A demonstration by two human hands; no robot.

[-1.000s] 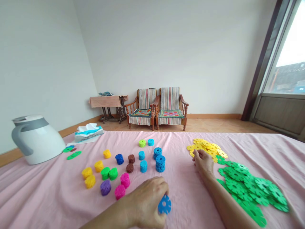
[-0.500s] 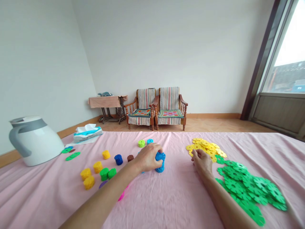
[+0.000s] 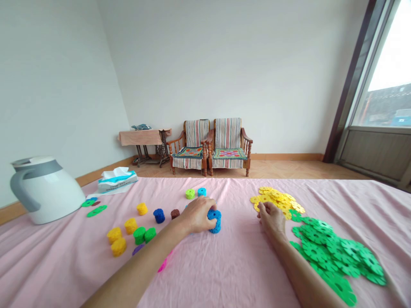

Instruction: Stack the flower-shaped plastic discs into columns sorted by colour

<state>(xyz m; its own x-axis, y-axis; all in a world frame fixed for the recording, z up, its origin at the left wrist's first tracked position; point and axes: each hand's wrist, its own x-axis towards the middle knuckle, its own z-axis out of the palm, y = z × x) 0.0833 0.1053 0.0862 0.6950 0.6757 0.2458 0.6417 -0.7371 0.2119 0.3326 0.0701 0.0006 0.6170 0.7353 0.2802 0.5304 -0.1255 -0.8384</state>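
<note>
– What do my fingers have?

– Your left hand (image 3: 197, 216) has its thumb and fingertips parted about as wide as the blue stack (image 3: 216, 221), bent round its upper part, thumb on the near side. Your right hand (image 3: 272, 219) is loosely curled just beside the yellow pile (image 3: 281, 199); I cannot tell how far its fingertips part or whether they hold anything

– Which step does that look like?

– Squaring up the blue stack, I'd judge; it stands upright on the pink cloth (image 3: 239, 265), just right of the frame's centre

– And what does the next move call for?

– An even release, probably: thumb and fingers opening together, so nothing leans. Coming back leftward, you'd want to clear the brown stack (image 3: 175, 213) and the dark blue stack (image 3: 159, 216)

– Farther out?

– The green pile (image 3: 342, 250) spreads across the lower right, and a white kettle (image 3: 56, 192) stands at the left edge
</note>
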